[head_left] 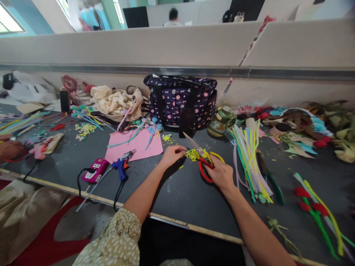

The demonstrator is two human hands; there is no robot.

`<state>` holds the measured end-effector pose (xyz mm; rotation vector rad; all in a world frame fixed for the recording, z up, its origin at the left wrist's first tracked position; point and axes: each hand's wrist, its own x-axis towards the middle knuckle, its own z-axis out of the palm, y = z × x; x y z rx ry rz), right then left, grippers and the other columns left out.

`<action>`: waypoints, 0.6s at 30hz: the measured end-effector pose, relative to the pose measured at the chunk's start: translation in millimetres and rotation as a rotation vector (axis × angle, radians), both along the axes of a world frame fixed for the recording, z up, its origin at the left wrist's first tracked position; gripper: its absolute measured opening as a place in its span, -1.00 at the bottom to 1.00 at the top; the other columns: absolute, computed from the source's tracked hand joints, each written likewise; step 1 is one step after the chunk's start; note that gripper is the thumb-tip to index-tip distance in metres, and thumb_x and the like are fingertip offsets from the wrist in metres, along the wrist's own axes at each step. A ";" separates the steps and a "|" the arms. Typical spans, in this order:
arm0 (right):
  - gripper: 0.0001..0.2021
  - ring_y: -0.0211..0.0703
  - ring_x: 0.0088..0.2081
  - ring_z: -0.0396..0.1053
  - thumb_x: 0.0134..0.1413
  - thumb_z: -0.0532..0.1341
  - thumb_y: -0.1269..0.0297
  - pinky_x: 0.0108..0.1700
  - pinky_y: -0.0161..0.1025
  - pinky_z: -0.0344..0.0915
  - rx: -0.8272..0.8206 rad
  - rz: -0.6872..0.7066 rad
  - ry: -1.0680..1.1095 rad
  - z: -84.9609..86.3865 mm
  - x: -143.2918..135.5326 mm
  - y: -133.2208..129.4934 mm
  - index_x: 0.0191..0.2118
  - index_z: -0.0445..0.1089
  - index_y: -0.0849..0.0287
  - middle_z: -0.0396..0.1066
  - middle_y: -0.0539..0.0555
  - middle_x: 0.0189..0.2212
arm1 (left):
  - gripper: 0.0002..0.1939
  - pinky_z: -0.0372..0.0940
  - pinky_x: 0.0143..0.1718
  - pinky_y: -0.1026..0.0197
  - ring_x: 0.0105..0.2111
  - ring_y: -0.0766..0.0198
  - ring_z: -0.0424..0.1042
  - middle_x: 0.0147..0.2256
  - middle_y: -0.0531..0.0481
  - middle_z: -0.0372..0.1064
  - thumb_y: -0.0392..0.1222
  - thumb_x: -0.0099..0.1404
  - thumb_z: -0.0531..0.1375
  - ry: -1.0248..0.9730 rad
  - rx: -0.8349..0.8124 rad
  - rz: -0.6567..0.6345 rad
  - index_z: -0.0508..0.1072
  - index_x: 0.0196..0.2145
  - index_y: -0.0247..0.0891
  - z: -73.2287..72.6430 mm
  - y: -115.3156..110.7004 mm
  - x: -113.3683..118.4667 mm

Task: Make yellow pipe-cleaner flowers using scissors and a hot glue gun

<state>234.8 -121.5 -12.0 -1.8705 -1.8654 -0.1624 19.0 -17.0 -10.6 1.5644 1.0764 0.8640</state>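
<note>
My right hand [222, 173] is closed round the handles of a pair of scissors [196, 147] with red and yellow grips. Their blades point up and to the left above a small pile of cut yellow pieces [192, 155] on the dark table. Just left of that pile is my left hand [172, 156], its thumb and fingers drawn together in a pinch. Whatever lies between those fingertips is too small or hidden to make out. A phone [187, 122] leans upright behind the pile, against a dark patterned bag [180, 98].
A blue glue gun [121, 168], magenta box [95, 170] and pink sheet [134, 149] lie to the left. On the right are a bundle of pastel fuzzy stems [251, 162], a green jar [221, 122] and red-budded stems [316, 210]. Another person's hand [12, 149] shows at far left.
</note>
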 end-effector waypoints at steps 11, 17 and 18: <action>-0.72 -0.10 -0.25 0.46 0.11 0.14 0.17 -0.41 -0.32 0.23 -0.071 0.041 -0.054 -5.5 -0.1 -0.2 -0.07 0.38 0.12 0.52 0.07 -0.23 | -0.85 0.18 -0.51 0.34 -0.51 0.37 0.26 -0.45 0.03 0.36 -0.22 0.11 0.20 -0.190 0.155 0.459 0.48 -0.33 -0.29 1.3 22.7 -23.2; -0.71 -0.12 -0.28 0.45 0.10 0.14 0.19 -0.46 -0.32 0.18 -0.123 0.076 -0.117 -3.7 -1.2 -0.1 -0.05 0.36 0.11 0.52 0.08 -0.23 | -0.69 0.22 -0.30 0.25 -0.36 0.32 0.27 -0.36 -0.01 0.26 -0.40 0.20 0.08 0.055 0.584 0.237 0.53 -0.19 -0.18 8.3 12.5 -18.4; -0.71 -0.12 -0.29 0.45 0.11 0.13 0.18 -0.46 -0.32 0.18 -0.124 0.075 -0.122 -3.4 -1.3 -0.1 -0.05 0.36 0.11 0.51 0.09 -0.22 | -0.63 0.22 -0.28 0.24 -0.34 0.32 0.26 -0.36 -0.01 0.23 -0.43 0.21 0.05 0.101 0.643 0.168 0.53 -0.16 -0.16 8.3 11.2 -17.5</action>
